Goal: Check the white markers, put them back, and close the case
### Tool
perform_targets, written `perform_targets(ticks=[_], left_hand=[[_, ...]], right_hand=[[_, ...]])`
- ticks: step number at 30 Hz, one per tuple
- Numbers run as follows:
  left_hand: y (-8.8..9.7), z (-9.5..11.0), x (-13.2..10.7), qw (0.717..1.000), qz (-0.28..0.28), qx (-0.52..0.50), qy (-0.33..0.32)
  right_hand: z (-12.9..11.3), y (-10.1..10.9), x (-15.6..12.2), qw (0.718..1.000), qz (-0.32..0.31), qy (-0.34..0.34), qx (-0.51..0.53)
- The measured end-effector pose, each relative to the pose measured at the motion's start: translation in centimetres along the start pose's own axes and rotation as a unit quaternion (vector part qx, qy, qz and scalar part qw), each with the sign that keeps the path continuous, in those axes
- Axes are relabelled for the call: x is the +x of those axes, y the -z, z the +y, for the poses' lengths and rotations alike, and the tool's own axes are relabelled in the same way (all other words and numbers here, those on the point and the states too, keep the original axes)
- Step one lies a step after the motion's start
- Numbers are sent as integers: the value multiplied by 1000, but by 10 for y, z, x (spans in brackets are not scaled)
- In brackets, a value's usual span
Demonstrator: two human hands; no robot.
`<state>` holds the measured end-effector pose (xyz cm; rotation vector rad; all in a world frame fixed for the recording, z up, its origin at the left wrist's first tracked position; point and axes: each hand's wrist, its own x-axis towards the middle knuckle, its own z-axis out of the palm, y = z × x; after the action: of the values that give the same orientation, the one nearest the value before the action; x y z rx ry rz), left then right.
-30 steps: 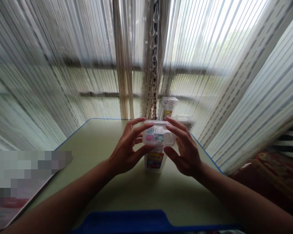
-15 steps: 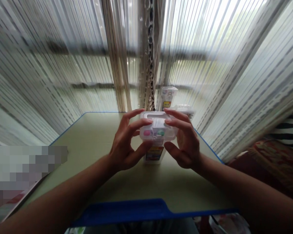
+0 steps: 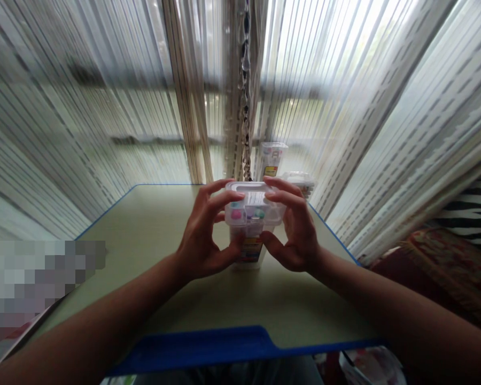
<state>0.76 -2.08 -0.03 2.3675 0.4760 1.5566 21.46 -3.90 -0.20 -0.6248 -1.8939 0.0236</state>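
A clear plastic lid (image 3: 255, 199) with a raised rim and pink, green and purple pieces inside sits on top of a tall clear tub (image 3: 246, 263) with a yellow and dark label. My left hand (image 3: 208, 230) has its fingers curled over the lid's left side, with the thumb low against the front of the tub. On the other side my right hand (image 3: 294, 224) curls its fingers over the lid's right part, its thumb by the tub's right front edge. Both hands hold the lid from the sides. Whether it is fully seated cannot be made out.
Behind, near the table's far right edge, stand another tall clear container (image 3: 273, 158) and a lower clear lidded one (image 3: 300, 181). The pale table (image 3: 156, 230) has a blue edge and a blue front ledge (image 3: 208, 346). String curtains (image 3: 136, 107) and a bead strand hang beyond.
The view has shifted slightly, so everything appears a little further left. Both hands stay around the lid, which looks tilted a bit differently, showing more of the coloured pieces.
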Motion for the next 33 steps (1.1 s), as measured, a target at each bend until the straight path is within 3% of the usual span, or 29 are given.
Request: perform_targets(ticks=[21, 27, 33], left_hand=[[0, -1, 0, 1000, 2, -2, -1], [0, -2, 1, 1000, 4, -18, 1], [-1, -2, 0, 999, 11, -38, 16]], right_hand=[[-3, -2, 1, 1000, 3, 6, -8], [3, -2, 3, 998, 25, 62, 20], [6, -4, 3, 997, 36, 58, 47]])
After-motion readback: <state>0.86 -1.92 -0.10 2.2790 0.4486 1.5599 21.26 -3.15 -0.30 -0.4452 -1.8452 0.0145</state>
